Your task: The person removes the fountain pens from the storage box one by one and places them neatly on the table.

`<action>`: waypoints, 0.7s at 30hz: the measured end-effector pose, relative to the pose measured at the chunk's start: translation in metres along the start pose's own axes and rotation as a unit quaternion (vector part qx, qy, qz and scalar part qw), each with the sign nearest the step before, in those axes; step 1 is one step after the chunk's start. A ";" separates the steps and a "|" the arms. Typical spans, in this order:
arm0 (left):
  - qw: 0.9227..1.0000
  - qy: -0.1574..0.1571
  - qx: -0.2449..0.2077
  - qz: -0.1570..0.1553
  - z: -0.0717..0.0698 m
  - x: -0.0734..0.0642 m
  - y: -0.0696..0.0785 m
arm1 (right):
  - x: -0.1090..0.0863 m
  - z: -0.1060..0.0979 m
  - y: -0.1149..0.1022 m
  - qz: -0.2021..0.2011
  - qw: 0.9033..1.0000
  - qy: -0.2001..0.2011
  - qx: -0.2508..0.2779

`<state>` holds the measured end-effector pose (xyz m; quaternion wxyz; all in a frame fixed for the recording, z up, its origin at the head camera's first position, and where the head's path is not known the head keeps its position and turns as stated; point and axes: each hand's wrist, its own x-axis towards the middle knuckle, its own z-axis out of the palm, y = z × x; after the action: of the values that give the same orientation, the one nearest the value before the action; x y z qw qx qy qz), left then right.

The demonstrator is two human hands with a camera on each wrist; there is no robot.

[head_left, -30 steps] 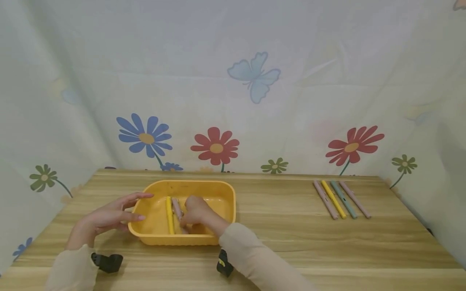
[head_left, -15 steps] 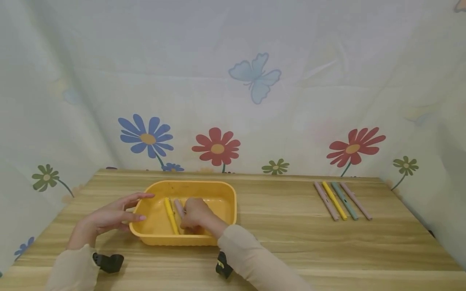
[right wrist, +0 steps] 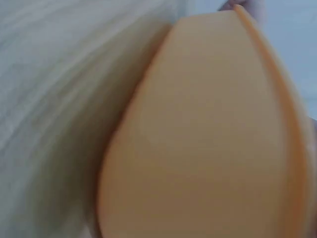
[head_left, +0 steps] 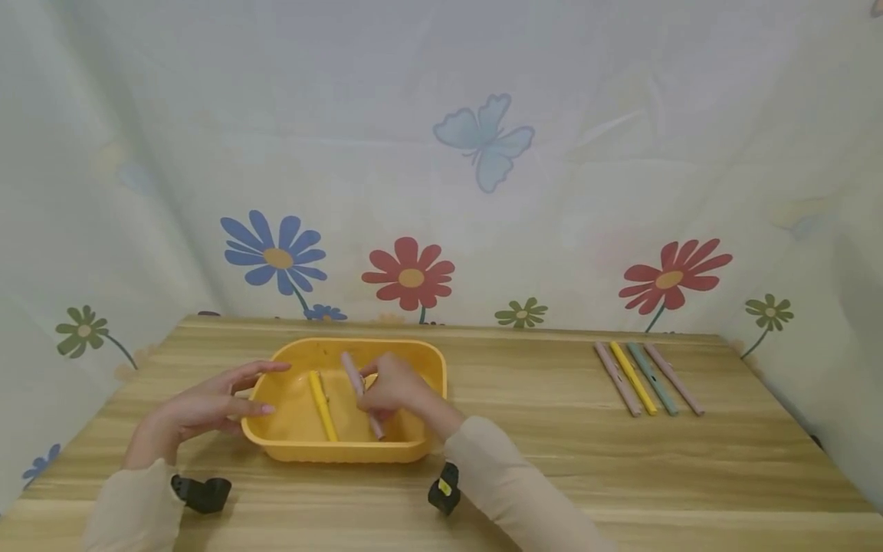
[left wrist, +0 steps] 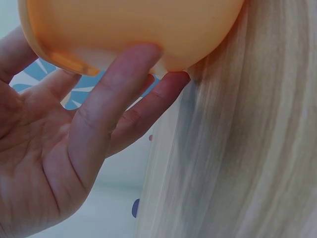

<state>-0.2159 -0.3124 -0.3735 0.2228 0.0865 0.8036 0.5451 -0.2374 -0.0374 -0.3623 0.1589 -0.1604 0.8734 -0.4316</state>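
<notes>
In the head view my right hand [head_left: 395,383] pinches a pale pink pen [head_left: 352,373] inside a yellow plastic basin [head_left: 345,455]. The pen slants, its upper end toward the basin's far wall and its lower end near the front wall. To its left a yellow pen [head_left: 322,405] with a clip lies on the basin floor. My left hand [head_left: 214,400] grips the basin's left end, fingers over the rim. From the left wrist, other fingers [left wrist: 119,89] of that hand show against the basin's outer wall and under its bottom edge. Only the basin's outer wall [right wrist: 198,124] fills the right wrist view.
At the right of the wooden table [head_left: 524,429] several pens lie side by side: a pink pen [head_left: 616,379], a yellow pen [head_left: 633,378], a green pen [head_left: 651,378] and another pink pen [head_left: 674,379]. A flowered cloth [head_left: 552,192] hangs behind the table.
My right hand has lifted the pink pen a little and shifted right with it, away from the yellow pen. The yellow pen has turned slightly to a slant. My left hand stays put.
</notes>
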 end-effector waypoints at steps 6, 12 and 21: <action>1.000 0.000 0.001 -0.001 0.001 -0.001 0.002 | -0.010 -0.023 -0.002 -0.016 0.998 -0.009 0.052; 1.000 -0.012 -0.012 0.006 -0.001 -0.001 0.001 | -0.021 -0.044 0.000 -0.022 0.998 -0.006 0.062; 0.999 -0.027 -0.014 0.017 -0.004 0.001 -0.004 | -0.043 -0.084 0.005 -0.031 0.996 0.005 0.087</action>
<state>-0.2186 -0.3168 -0.3761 0.2361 0.1116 0.7878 0.5578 -0.2343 0.0424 -0.3117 0.1540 -0.1711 0.8281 -0.5112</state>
